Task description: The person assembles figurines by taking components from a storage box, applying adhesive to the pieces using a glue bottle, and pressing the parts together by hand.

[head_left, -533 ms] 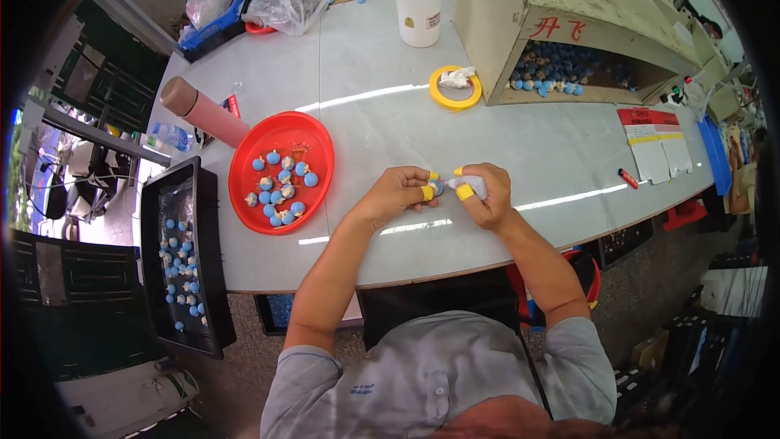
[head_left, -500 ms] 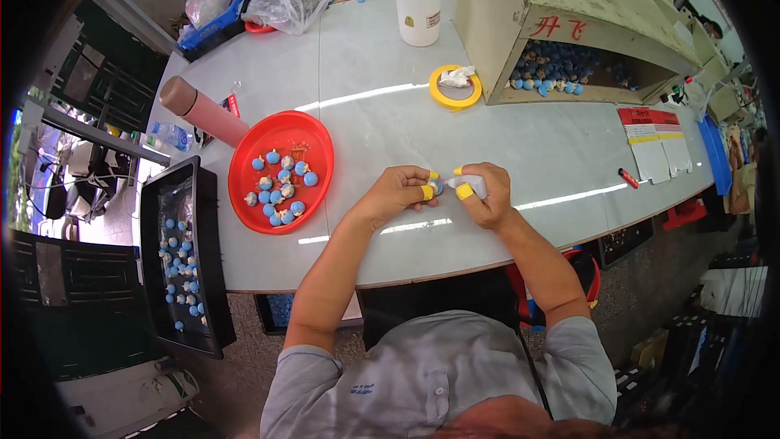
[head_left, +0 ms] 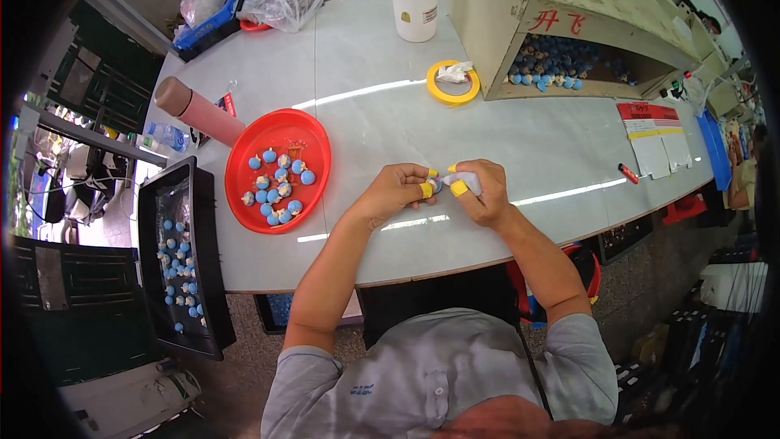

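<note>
My left hand (head_left: 396, 192) is closed in a pinch on a small blue-and-cream piece (head_left: 437, 186), mostly hidden by the fingers. It looks like the blue balls with cream tops nearby. In my right hand (head_left: 490, 197) is a small whitish squeeze bottle (head_left: 468, 182), its narrow tip at the piece. Yellow tape wraps the thumbs and forefingers of both hands. Both hands are just above the table (head_left: 374, 252). To their left stands a red basin (head_left: 315, 132) with several blue balls (head_left: 283, 189) lying in it.
A black tray (head_left: 213, 293) with more balls is by the left edge. Farther back are a pink flask (head_left: 207, 114), a white jug (head_left: 414, 12), yellow tape roll (head_left: 439, 93) and a ball-filled metal box (head_left: 585, 4). Papers (head_left: 650, 134) and a red marker (head_left: 627, 174) lie right.
The bottle has shifted slightly left, and its tip now meets the piece in my left hand. My left hand has hardly moved. The whole view has shifted a little.
</note>
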Demonstrator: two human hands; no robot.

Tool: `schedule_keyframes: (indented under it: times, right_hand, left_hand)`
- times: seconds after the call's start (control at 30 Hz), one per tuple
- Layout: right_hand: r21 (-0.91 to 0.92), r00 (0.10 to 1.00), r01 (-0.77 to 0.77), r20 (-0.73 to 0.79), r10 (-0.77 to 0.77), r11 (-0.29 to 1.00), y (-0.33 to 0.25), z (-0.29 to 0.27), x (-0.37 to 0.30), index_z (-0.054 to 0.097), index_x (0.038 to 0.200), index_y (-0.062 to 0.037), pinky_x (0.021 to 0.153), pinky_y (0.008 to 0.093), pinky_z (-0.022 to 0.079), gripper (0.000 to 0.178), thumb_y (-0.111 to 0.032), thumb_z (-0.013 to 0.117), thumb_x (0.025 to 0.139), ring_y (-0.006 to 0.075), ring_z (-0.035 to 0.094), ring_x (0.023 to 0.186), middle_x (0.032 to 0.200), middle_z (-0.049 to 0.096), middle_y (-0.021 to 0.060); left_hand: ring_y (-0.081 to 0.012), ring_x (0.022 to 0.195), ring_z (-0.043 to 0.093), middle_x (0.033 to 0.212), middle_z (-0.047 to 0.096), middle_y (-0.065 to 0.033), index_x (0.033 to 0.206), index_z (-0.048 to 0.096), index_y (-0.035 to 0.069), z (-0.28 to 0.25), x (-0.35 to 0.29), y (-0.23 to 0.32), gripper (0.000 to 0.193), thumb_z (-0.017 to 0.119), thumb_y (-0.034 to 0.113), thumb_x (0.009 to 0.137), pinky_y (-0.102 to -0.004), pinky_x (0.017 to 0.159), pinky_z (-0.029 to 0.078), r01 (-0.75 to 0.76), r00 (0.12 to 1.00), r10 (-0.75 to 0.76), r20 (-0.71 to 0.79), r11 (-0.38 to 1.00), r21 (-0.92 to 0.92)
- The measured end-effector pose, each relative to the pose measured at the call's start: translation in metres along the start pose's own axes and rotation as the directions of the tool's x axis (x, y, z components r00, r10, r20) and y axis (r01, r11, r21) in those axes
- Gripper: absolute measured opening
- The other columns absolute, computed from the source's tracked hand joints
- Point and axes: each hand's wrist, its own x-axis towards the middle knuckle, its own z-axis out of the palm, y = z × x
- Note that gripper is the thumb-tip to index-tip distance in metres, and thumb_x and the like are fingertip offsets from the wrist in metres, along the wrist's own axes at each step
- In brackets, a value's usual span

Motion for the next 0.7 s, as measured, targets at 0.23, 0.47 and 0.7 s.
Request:
schedule_keyframes:
  times: [0.23, 0.47, 0.7]
  right_hand:
    - [-0.114, 0.997, 0.066, -0.023, -0.070, 0.991, -0.0024, -0.0008, 0.0000, 0.061, 0.085, -0.0010, 0.048, 0.0323, 0.042, 0.019, -0.007, 0.068, 0.068, 0.0233, 0.054, 0.048, 0.073, 0.066, 0.0090]
    - [-0.154, 0.993, 0.105, -0.037, -0.112, 0.982, -0.0044, -0.0007, 0.0011, 0.061, 0.083, -0.0012, 0.047, 0.0323, 0.043, 0.019, -0.007, 0.068, 0.066, 0.0238, 0.054, 0.047, 0.072, 0.066, 0.0099]
    - [-0.155, 0.993, 0.104, -0.038, -0.111, 0.982, -0.0019, -0.0006, 0.0008, 0.061, 0.083, -0.0013, 0.047, 0.0324, 0.043, 0.019, -0.007, 0.067, 0.066, 0.0240, 0.054, 0.047, 0.073, 0.067, 0.0102]
  left_hand:
    - [-0.0108, 0.081, 0.066, 0.095, 0.067, -0.0069, 0.117, 0.059, -0.006, 0.0000, -0.0006, -0.0003, 0.032, 0.066, 0.010, 0.090, -0.0186, 0.061, 0.047, -0.017, 1.000, 0.017, -0.003, 1.000, -0.018]
    - [-0.0126, 0.084, 0.067, 0.098, 0.068, -0.0080, 0.118, 0.057, -0.007, -0.0024, 0.0016, -0.0061, 0.034, 0.065, 0.010, 0.090, -0.0187, 0.063, 0.049, -0.018, 1.000, 0.016, -0.025, 0.997, -0.074]
    - [-0.0131, 0.084, 0.067, 0.098, 0.068, -0.0079, 0.117, 0.058, -0.006, -0.0020, 0.0024, -0.0041, 0.032, 0.066, 0.010, 0.090, -0.0188, 0.062, 0.050, -0.017, 1.000, 0.016, -0.019, 0.997, -0.076]
